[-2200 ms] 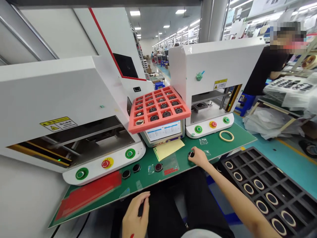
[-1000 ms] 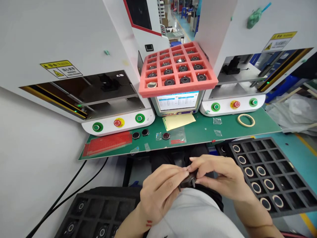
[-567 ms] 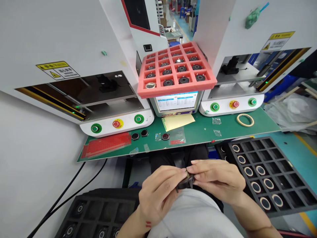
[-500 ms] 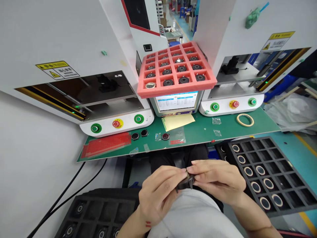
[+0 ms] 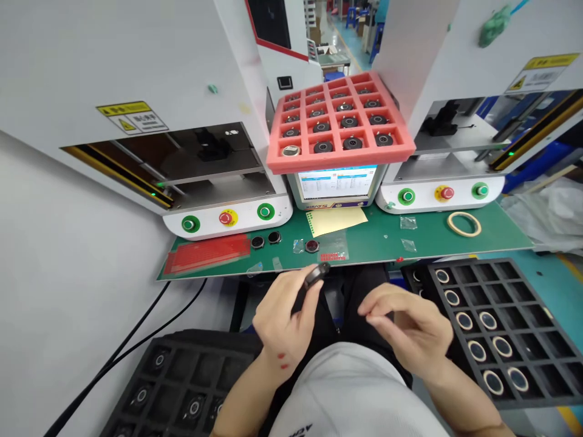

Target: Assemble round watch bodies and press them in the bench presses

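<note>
My left hand [image 5: 285,309] is closed on a dark round watch case [image 5: 316,276], gripping it by the edge between thumb and fingers above my lap. Two small red marks show on that wrist. Off to the right, apart from the case, my right hand [image 5: 407,325] is pinched, thumb against index finger. A tiny reddish spot shows at its fingertips, too small to name. On the green bench beyond lie a watch with a reddish face [image 5: 312,246] and two dark watches [image 5: 266,240].
A pink foam tray [image 5: 341,161] of round parts sits atop a monitor [image 5: 336,185] between two white press machines. Black trays stand left [image 5: 177,376] and right [image 5: 514,334]. Red strips [image 5: 207,252], a yellow paper [image 5: 337,220] and a tape roll [image 5: 463,224] lie on the bench.
Both hands were together on the watch case. They have parted: my left hand has lifted the case forward and left, while my right hand has let go of it. The view has shifted slightly.
</note>
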Demonstrator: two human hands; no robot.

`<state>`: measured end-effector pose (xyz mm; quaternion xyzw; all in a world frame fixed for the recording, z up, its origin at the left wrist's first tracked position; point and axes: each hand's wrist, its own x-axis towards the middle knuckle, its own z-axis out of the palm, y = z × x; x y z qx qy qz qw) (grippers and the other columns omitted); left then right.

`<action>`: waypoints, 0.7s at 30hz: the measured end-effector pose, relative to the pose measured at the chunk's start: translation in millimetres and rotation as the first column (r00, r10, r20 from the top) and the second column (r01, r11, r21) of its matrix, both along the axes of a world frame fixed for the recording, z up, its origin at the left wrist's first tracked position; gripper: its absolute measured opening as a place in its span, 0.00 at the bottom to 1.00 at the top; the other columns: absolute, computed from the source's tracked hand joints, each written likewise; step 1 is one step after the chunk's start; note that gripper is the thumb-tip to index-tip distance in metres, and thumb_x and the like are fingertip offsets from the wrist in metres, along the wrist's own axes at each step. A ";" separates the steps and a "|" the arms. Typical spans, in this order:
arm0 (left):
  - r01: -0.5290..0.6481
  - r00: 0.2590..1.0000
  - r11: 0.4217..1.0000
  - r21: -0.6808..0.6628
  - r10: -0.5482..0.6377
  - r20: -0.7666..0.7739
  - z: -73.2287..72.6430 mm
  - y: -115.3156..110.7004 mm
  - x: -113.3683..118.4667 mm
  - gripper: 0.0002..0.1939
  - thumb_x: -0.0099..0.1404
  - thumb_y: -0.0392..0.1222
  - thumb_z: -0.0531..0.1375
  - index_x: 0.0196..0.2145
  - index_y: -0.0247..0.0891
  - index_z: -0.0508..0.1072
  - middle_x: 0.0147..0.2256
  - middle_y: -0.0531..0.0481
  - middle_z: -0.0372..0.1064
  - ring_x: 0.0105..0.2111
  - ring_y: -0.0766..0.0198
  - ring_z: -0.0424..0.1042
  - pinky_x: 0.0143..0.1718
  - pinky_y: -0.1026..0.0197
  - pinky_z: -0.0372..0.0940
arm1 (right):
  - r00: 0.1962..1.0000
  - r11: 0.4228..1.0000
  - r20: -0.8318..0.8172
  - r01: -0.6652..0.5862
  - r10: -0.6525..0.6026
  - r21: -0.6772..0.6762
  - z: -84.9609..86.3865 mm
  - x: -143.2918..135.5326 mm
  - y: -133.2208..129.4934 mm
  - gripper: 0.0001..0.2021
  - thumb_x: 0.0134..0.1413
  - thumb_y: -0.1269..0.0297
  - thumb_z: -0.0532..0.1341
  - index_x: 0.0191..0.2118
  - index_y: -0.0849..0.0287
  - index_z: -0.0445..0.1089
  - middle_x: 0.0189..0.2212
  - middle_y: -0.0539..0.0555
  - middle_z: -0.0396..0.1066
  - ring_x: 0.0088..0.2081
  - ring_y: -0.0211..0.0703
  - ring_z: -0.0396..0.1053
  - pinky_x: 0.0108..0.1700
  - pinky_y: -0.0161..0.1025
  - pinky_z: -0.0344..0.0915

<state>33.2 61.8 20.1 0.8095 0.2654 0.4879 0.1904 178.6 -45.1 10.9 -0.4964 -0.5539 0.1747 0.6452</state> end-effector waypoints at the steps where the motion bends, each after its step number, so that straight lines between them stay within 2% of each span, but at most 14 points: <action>1: -0.014 1.000 1.000 0.024 0.014 -0.004 -0.3 2.0 3.6 0.12 0.62 0.27 0.61 0.43 0.37 0.75 0.35 0.50 0.77 0.35 0.66 0.75 0.41 0.65 0.70 | 0.992 0.992 -0.080 -0.105 0.099 -0.074 -0.2 -5.5 0.8 0.07 0.56 0.77 0.62 0.36 0.58 0.72 0.29 0.52 0.76 0.31 0.38 0.73 0.34 0.35 0.71; 3: -0.008 1.000 0.998 0.056 0.009 -0.018 -0.7 4.8 10.0 0.12 0.63 0.28 0.61 0.43 0.37 0.74 0.36 0.50 0.77 0.36 0.66 0.75 0.42 0.65 0.69 | 0.950 0.938 -0.178 -0.288 0.255 -0.192 0.0 -17.8 3.7 0.04 0.56 0.74 0.63 0.33 0.59 0.73 0.26 0.51 0.75 0.27 0.36 0.72 0.31 0.33 0.70; 5: 0.003 1.000 0.997 0.080 -0.001 -0.021 -0.4 5.6 14.1 0.12 0.63 0.28 0.61 0.44 0.37 0.74 0.36 0.49 0.77 0.37 0.65 0.75 0.43 0.64 0.69 | 0.926 0.902 -0.234 -0.351 0.296 -0.250 -0.5 -29.7 7.7 0.03 0.55 0.71 0.64 0.31 0.60 0.73 0.25 0.50 0.75 0.26 0.35 0.71 0.30 0.31 0.69; 9: -0.004 1.000 0.987 0.158 0.008 -0.026 0.8 5.0 16.4 0.14 0.62 0.26 0.61 0.46 0.35 0.73 0.36 0.47 0.77 0.37 0.64 0.75 0.42 0.63 0.70 | 0.919 0.909 -0.350 -0.294 0.184 -0.295 -5.3 -44.2 14.5 0.04 0.52 0.71 0.66 0.28 0.60 0.71 0.24 0.50 0.76 0.26 0.36 0.73 0.31 0.31 0.69; 11: -0.019 0.999 0.982 0.189 0.028 -0.043 0.1 5.0 17.2 0.15 0.61 0.25 0.61 0.46 0.34 0.73 0.37 0.46 0.77 0.38 0.63 0.75 0.42 0.62 0.70 | 0.848 0.881 -0.512 -0.343 0.140 -0.327 -7.7 -45.7 17.0 0.08 0.50 0.71 0.68 0.28 0.58 0.67 0.23 0.48 0.74 0.25 0.36 0.73 0.30 0.31 0.69; 13: -0.014 0.998 0.983 0.186 0.024 -0.053 -1.5 5.3 18.7 0.16 0.61 0.24 0.61 0.46 0.34 0.72 0.38 0.45 0.77 0.39 0.62 0.75 0.43 0.62 0.70 | 0.738 0.854 -0.665 -0.415 0.114 -0.313 -10.2 -43.6 19.2 0.14 0.47 0.69 0.70 0.30 0.56 0.61 0.23 0.46 0.73 0.25 0.36 0.74 0.29 0.31 0.68; 15: 0.033 0.998 0.991 0.128 -0.026 -0.054 -2.4 7.0 20.0 0.15 0.62 0.25 0.60 0.46 0.35 0.73 0.37 0.46 0.77 0.38 0.63 0.75 0.43 0.62 0.70 | 0.670 0.848 -0.730 -0.459 0.135 -0.264 -16.1 -38.0 20.2 0.17 0.48 0.65 0.70 0.33 0.55 0.58 0.25 0.45 0.72 0.25 0.36 0.74 0.29 0.32 0.68; 16: 0.065 0.997 0.995 0.079 -0.061 -0.052 -2.0 8.9 20.3 0.14 0.62 0.26 0.60 0.45 0.36 0.73 0.37 0.47 0.77 0.37 0.64 0.75 0.42 0.63 0.70 | 0.668 0.847 -0.727 -0.471 0.158 -0.249 -21.9 -33.9 19.7 0.17 0.50 0.63 0.69 0.34 0.54 0.58 0.25 0.45 0.72 0.25 0.36 0.73 0.29 0.33 0.67; 17: 0.098 0.994 0.995 0.020 -0.097 -0.053 -0.5 12.0 20.2 0.12 0.63 0.28 0.60 0.44 0.36 0.74 0.36 0.48 0.77 0.36 0.64 0.75 0.42 0.64 0.70 | 0.689 0.845 -0.704 -0.470 0.173 -0.253 -30.4 -29.0 18.2 0.15 0.53 0.61 0.67 0.35 0.55 0.58 0.25 0.45 0.71 0.25 0.36 0.73 0.29 0.33 0.67; 19: 0.143 0.986 0.983 -0.116 -0.152 -0.070 6.4 22.9 20.1 0.08 0.65 0.31 0.60 0.41 0.37 0.75 0.35 0.49 0.78 0.35 0.65 0.76 0.40 0.65 0.70 | 0.807 0.850 -0.571 -0.400 0.149 -0.342 -57.6 -16.7 13.3 0.11 0.58 0.58 0.62 0.34 0.55 0.59 0.23 0.46 0.69 0.24 0.36 0.71 0.29 0.34 0.66; 20: 0.157 0.981 0.969 -0.190 -0.174 -0.081 11.9 31.3 21.2 0.07 0.65 0.33 0.60 0.40 0.38 0.76 0.35 0.50 0.78 0.34 0.65 0.76 0.40 0.65 0.71 | 0.895 0.854 -0.433 -0.306 0.108 -0.421 -76.6 -9.2 10.5 0.10 0.60 0.59 0.60 0.32 0.56 0.59 0.22 0.46 0.68 0.23 0.36 0.70 0.29 0.34 0.66; 21: 0.169 0.977 0.949 -0.265 -0.197 -0.085 19.0 41.7 23.9 0.06 0.65 0.36 0.60 0.39 0.39 0.76 0.35 0.51 0.78 0.34 0.65 0.77 0.39 0.66 0.71 | 0.969 0.855 -0.244 -0.161 0.042 -0.494 -98.6 -0.9 8.2 0.10 0.61 0.60 0.58 0.31 0.56 0.60 0.21 0.46 0.67 0.23 0.36 0.69 0.29 0.34 0.65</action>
